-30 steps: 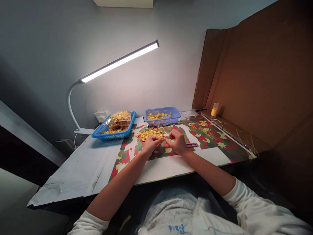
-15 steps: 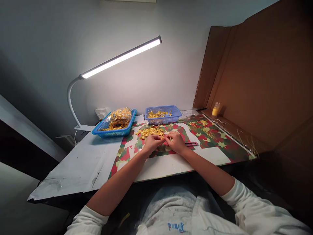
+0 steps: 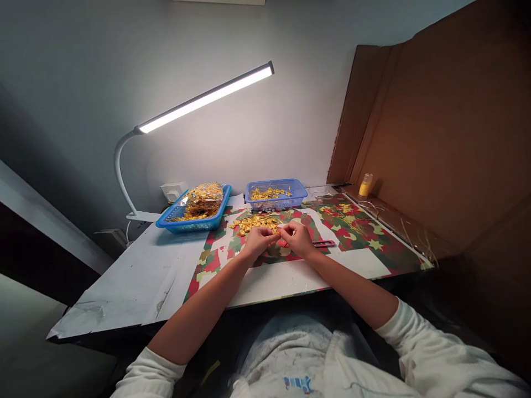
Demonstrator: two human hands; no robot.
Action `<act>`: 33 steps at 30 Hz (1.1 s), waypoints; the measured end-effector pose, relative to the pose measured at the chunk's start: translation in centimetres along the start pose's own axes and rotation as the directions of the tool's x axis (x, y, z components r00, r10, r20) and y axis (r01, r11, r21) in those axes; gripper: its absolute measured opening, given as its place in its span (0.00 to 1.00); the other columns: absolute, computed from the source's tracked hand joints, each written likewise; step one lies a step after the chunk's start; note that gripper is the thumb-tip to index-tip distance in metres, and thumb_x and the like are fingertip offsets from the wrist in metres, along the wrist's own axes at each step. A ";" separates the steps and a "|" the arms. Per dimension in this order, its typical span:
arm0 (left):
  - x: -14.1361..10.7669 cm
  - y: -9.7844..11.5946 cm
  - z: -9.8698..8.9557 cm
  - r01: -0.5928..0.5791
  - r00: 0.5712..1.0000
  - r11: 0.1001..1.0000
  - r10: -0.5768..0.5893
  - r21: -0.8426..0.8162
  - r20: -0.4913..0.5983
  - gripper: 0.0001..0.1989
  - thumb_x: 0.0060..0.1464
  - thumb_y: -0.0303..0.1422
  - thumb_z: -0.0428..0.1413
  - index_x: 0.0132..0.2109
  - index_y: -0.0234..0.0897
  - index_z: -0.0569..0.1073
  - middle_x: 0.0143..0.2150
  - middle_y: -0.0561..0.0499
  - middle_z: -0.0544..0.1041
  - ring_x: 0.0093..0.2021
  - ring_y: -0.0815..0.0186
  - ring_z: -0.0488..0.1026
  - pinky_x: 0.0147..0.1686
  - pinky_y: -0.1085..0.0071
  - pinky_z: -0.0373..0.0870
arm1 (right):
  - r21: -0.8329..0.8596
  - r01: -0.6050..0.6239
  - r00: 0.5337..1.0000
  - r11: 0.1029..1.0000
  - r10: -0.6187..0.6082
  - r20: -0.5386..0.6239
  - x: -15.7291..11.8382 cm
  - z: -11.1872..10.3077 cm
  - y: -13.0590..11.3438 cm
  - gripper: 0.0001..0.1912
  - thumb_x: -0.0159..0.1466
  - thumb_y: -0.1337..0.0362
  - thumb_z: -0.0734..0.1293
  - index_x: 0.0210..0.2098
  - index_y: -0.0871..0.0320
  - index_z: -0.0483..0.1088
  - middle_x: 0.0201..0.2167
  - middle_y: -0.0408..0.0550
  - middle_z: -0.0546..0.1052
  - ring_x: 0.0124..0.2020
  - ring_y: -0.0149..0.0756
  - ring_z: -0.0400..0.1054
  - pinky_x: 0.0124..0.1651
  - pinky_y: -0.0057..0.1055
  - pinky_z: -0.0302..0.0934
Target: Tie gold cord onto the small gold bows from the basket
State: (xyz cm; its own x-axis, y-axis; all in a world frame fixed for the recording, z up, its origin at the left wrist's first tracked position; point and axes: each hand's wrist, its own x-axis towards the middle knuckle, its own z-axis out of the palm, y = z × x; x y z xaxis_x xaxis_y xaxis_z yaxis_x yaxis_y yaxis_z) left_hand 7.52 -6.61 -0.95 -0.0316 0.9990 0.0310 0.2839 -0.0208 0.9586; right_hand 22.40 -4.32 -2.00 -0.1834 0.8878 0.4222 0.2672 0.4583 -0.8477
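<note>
My left hand (image 3: 260, 241) and my right hand (image 3: 297, 239) meet over the patterned mat, thumbs and fingertips pinched close together. Between the left fingertips shows a bit of a small gold ribbon piece (image 3: 275, 232); most of it is covered by the fingers. The right fingertips are closed right beside it, and what they grip is too small to make out. Just beyond my hands lies a pile of gold ribbon pieces (image 3: 253, 223), bow-like in shape. A slim tool with a red handle (image 3: 324, 244) lies partly under my right hand.
A blue basket (image 3: 213, 222) with gold pieces and a clear bag stands at back left. Behind the pile is another blue basket (image 3: 299, 198). Thin gold strands (image 3: 346, 213) lie at right. A lamp (image 3: 207, 97) overhangs; cardboard (image 3: 435, 138) walls the right, near a yellow-filled bottle (image 3: 365, 187).
My right fingers have shifted slightly and lifted a little apart from the left ones. The left hand stays almost in place.
</note>
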 end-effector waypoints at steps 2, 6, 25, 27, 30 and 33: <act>0.0 0.0 0.0 0.005 1.000 1.000 -0.005 -0.004 -0.007 0.19 0.34 0.44 0.65 0.21 0.33 0.70 0.19 0.53 0.69 0.19 0.74 0.61 0.20 0.76 0.55 | 0.141 -0.075 0.996 0.987 0.067 0.059 0.1 0.0 -0.1 0.09 0.54 0.59 0.64 0.22 0.57 0.65 0.22 0.43 0.69 0.26 0.32 0.61 0.31 0.29 0.56; 0.4 -0.2 -0.3 -0.021 0.997 0.999 0.017 -0.048 -0.069 0.17 0.33 0.42 0.66 0.21 0.33 0.71 0.18 0.55 0.68 0.19 0.74 0.61 0.20 0.76 0.55 | 0.402 -0.120 0.984 0.908 0.055 0.170 0.4 -0.7 -0.4 0.08 0.51 0.58 0.64 0.22 0.57 0.65 0.23 0.41 0.65 0.28 0.31 0.58 0.33 0.29 0.55; 3.0 -0.9 -4.0 -0.099 0.890 0.975 -0.003 -0.200 -0.455 0.12 0.30 0.35 0.67 0.20 0.33 0.73 0.17 0.55 0.70 0.19 0.72 0.63 0.21 0.74 0.59 | 0.927 -0.096 0.995 0.362 0.033 0.090 2.2 -6.6 -0.8 0.11 0.53 0.61 0.66 0.23 0.54 0.58 0.19 0.38 0.54 0.29 0.32 0.61 0.39 0.33 0.62; 3.2 -0.8 -4.4 -0.108 0.877 0.972 -0.006 -0.210 -0.480 0.12 0.29 0.34 0.67 0.20 0.33 0.73 0.16 0.55 0.69 0.19 0.72 0.63 0.21 0.74 0.59 | 0.948 -0.081 0.997 0.307 0.032 0.074 2.3 -7.2 -0.6 0.11 0.54 0.62 0.67 0.24 0.54 0.59 0.19 0.37 0.53 0.28 0.31 0.59 0.38 0.33 0.62; 3.3 -0.8 -4.9 -0.126 0.848 0.968 -0.009 -0.218 -0.530 0.12 0.28 0.34 0.67 0.20 0.33 0.72 0.17 0.55 0.70 0.19 0.72 0.63 0.21 0.74 0.59 | 0.965 -0.062 0.998 0.256 0.030 0.056 2.4 -7.8 -0.4 0.10 0.56 0.62 0.66 0.24 0.54 0.59 0.19 0.37 0.53 0.26 0.31 0.58 0.38 0.33 0.63; 3.3 -0.7 -5.1 -0.135 0.838 0.972 0.008 -0.193 -0.546 0.11 0.29 0.33 0.66 0.19 0.34 0.72 0.17 0.55 0.70 0.19 0.72 0.63 0.21 0.75 0.59 | 0.977 -0.055 0.998 0.205 0.020 0.052 2.4 -8.1 -0.6 0.09 0.56 0.63 0.67 0.25 0.54 0.61 0.18 0.36 0.53 0.26 0.30 0.59 0.38 0.33 0.64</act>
State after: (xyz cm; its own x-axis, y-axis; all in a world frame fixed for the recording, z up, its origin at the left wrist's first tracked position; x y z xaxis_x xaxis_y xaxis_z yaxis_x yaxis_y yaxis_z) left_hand 2.35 -3.52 -0.03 -0.5477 0.8153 0.1878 0.0947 -0.1626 0.9821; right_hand 29.45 -2.09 2.08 -0.2269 0.8935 0.3874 -0.8596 0.0032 -0.5109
